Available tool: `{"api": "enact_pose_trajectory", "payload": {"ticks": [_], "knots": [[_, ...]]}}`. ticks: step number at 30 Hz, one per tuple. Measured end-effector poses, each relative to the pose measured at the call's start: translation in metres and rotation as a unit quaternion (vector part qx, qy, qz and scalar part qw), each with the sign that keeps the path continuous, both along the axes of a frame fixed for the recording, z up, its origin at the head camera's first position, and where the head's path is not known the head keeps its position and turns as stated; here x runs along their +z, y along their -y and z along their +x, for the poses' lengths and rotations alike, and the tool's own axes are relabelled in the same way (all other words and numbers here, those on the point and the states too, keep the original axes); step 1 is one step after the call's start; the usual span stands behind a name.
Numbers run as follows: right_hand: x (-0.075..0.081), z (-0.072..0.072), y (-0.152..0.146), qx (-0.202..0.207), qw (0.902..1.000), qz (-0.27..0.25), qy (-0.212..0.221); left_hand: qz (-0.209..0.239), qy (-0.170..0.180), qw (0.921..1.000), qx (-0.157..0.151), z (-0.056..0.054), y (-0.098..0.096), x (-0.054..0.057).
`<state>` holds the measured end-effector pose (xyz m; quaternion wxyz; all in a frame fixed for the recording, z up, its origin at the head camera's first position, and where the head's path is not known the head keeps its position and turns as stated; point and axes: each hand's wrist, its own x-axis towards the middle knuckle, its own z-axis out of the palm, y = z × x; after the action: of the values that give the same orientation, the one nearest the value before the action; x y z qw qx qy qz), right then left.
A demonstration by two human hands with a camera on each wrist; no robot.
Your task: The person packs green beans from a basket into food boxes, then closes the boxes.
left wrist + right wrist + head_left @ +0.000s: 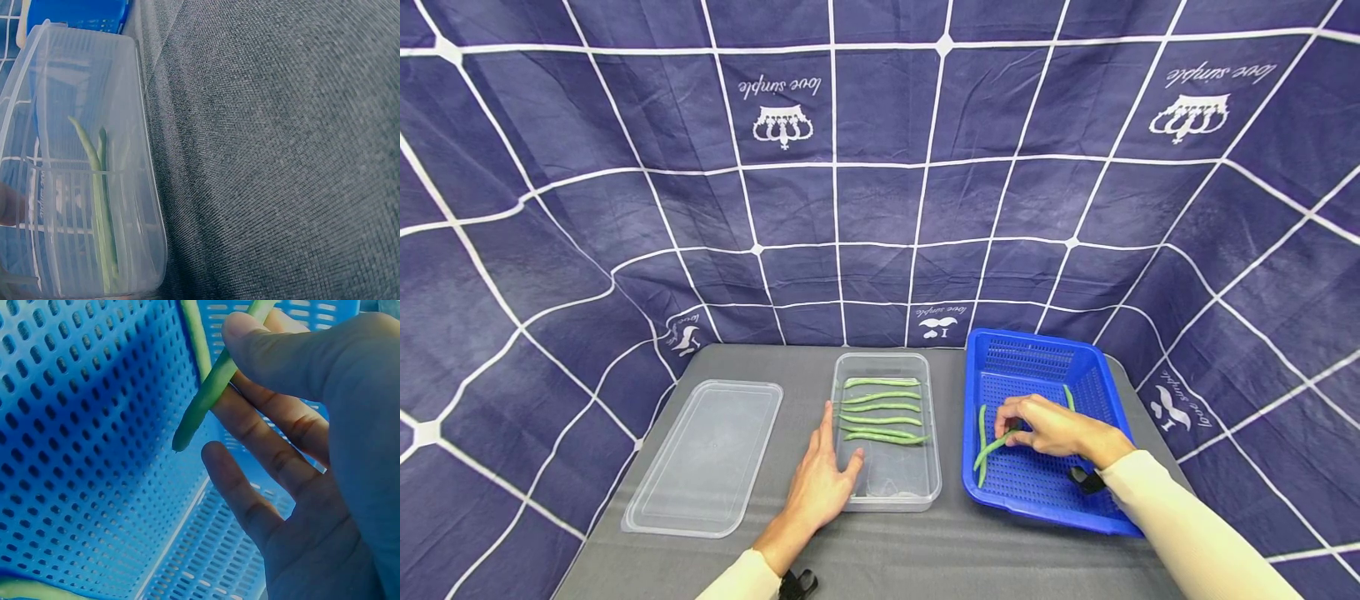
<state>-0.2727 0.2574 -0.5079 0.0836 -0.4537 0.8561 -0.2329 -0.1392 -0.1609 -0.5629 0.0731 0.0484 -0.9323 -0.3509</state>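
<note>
My right hand (1047,425) is inside the blue basket (1036,515), pinching a green bean (209,394) between thumb and fingers. Another green bean (982,429) lies along the basket's left side, crossed by the held one in the head view. A further bean (1069,398) leans by the right wall. Left of the basket sits a clear plastic container (887,492) with several green beans (882,407) laid crosswise in a column. At its left edge rests my left hand (826,483), fingers extended along the side and thumb over the near rim.
A translucent lid (707,458) lies flat on the grey tabletop (805,375), left of the container. Behind and on both sides hangs a blue cloth (880,208) with white grid lines.
</note>
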Motion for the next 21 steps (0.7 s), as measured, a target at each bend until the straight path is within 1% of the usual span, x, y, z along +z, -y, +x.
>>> {"api": "enact_pose_trajectory", "payload": {"ticks": [5, 11, 21], "knots": [[0.005, 0.002, 0.002, 0.002, 1.0000, -0.006, 0.005, 0.002, -0.004, 1.0000, -0.001, 0.000, 0.000, 0.000], [0.009, 0.004, 0.006, 0.005, 0.9998, -0.021, -0.003, 0.002, -0.004, 1.0000, -0.003, 0.001, 0.000, 0.000], [0.015, 0.007, 0.014, 0.019, 0.9981, -0.042, -0.041, -0.003, 0.000, 1.0000, -0.002, 0.001, 0.000, 0.001]]}}
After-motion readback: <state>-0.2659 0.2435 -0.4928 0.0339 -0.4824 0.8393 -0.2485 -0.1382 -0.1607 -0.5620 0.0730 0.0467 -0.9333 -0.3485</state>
